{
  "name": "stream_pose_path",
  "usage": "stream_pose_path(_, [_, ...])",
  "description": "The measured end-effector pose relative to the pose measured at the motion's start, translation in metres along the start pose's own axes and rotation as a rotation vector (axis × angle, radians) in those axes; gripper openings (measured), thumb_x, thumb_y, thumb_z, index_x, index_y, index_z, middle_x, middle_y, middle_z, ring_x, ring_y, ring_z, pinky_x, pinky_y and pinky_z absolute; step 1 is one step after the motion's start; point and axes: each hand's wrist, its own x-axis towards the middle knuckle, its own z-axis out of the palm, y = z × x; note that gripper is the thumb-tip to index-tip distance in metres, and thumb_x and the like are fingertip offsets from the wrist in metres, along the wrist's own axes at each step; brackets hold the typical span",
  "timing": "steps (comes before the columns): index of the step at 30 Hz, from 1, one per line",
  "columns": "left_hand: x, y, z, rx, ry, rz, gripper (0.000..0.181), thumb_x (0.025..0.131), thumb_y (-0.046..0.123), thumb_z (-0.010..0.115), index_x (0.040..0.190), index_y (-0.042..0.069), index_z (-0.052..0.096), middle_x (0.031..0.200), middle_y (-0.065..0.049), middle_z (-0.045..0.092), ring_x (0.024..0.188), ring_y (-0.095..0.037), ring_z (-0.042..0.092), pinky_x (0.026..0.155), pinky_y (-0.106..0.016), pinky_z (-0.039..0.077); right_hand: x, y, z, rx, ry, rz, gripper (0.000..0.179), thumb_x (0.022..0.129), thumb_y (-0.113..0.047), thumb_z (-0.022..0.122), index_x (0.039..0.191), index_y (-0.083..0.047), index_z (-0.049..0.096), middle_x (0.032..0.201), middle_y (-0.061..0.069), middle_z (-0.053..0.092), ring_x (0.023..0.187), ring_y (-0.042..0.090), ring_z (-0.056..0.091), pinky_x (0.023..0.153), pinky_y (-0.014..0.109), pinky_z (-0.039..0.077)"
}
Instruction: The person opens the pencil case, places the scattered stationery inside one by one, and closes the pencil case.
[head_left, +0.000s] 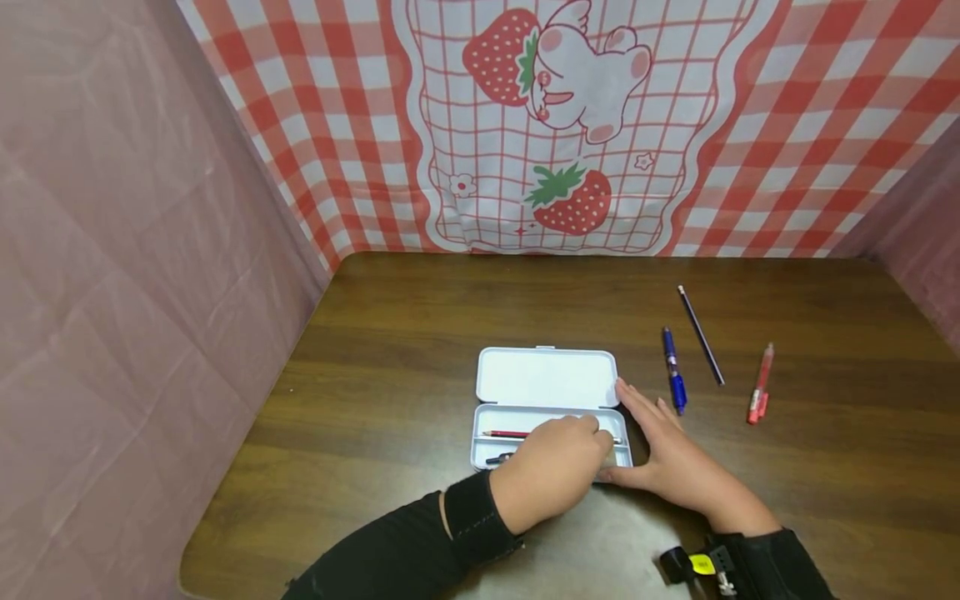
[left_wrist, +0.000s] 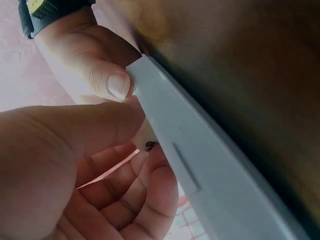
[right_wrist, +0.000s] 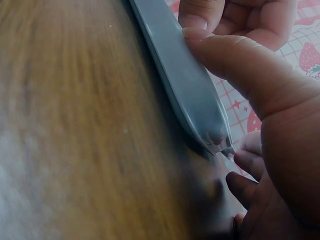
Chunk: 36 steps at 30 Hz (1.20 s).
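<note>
Pencil case, one, pale and shallow: on the table directly before me, lid laid back on the far side. I judge it light and stiff, thin-walled, its smooth faces apt to slide; best held by the end walls, with the hinge line spared strain.

Small pale piece with a dark mark, one: at the right end of the case, pinched between thumb and fingers of my left hand. Probably light, perhaps slightly yielding; to be taken by its sides. Mostly hidden, kind not certain.

Right hand: spread about the case's right end, thumb at the near edge, fingers extended by the lid's corner.

Case contents, visible part: red pencil, far side, partly under my left hand; black item, near side, mostly covered.

Loose, to the right: blue pen, dark pencil, red pen, all apart from one another.

Edges and room: raised rim close about my fingers; widest stretch of wood to the case's left; right side narrowed by my own wrist and the pens.
</note>
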Motion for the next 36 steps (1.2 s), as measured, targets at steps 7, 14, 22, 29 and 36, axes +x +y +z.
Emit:
stream_pose_path(7, [0.0003, -0.001, -0.0001, -0.049, 0.004, 0.029, 0.019, 0.097, 0.026, 0.072, 0.113, 0.016, 0.074, 0.096, 0.006, 0.066, 0.086, -0.006, 0.06, 0.084, -0.022, 0.051, -0.0004, -0.001, 0.0, 0.0, -0.002, 0.008, 0.117, 0.076, -0.042, 0.092, 0.161, 0.002, 0.024, 0.164, 0.027, 0.024, 0.147, 0.052, 0.024, 0.118, 0.066, 0.001])
stream_pose_path(14, [-0.0001, -0.0003, 0.0022, -0.023, 0.045, 0.061, 0.016, 0.1, 0.025, 0.069, 0.113, 0.018, 0.074, 0.099, 0.008, 0.067, 0.091, -0.007, 0.062, 0.087, -0.024, 0.051, -0.0002, -0.0009, -0.0004, 0.005, -0.001, 0.001, 0.117, 0.076, -0.042, 0.092, 0.161, 0.003, 0.024, 0.164, 0.027, 0.024, 0.147, 0.053, 0.024, 0.118, 0.066, 0.001])
stream_pose_path(22, [-0.0013, -0.0006, 0.0, -0.011, 0.017, 0.074, 0.02, 0.102, 0.028, 0.066, 0.118, 0.02, 0.072, 0.105, 0.006, 0.063, 0.092, -0.008, 0.059, 0.087, -0.025, 0.05, -0.0002, -0.0016, -0.0028, 0.003, -0.005, 0.011, 0.118, 0.076, -0.04, 0.092, 0.161, 0.003, 0.022, 0.163, 0.031, 0.023, 0.146, 0.054, 0.023, 0.118, 0.065, 0.0])
stream_pose_path(29, [-0.0007, -0.0015, 0.0, -0.014, 0.002, 0.072, 0.015, 0.102, 0.026, 0.065, 0.113, 0.021, 0.074, 0.104, 0.007, 0.067, 0.094, -0.008, 0.062, 0.089, -0.025, 0.049, -0.0003, -0.0023, -0.0025, 0.001, -0.011, 0.018, 0.118, 0.077, -0.045, 0.09, 0.161, 0.001, 0.023, 0.165, 0.027, 0.023, 0.147, 0.052, 0.024, 0.117, 0.067, 0.001])
stream_pose_path(36, [-0.0016, -0.0027, -0.0009, -0.037, -0.016, 0.082, 0.015, 0.102, 0.026, 0.065, 0.112, 0.021, 0.075, 0.101, 0.008, 0.066, 0.091, -0.007, 0.061, 0.088, -0.024, 0.049, -0.0003, -0.0033, -0.0024, 0.002, -0.01, 0.022, 0.118, 0.076, -0.045, 0.09, 0.161, 0.001, 0.022, 0.164, 0.027, 0.023, 0.147, 0.053, 0.024, 0.118, 0.066, 0.001])
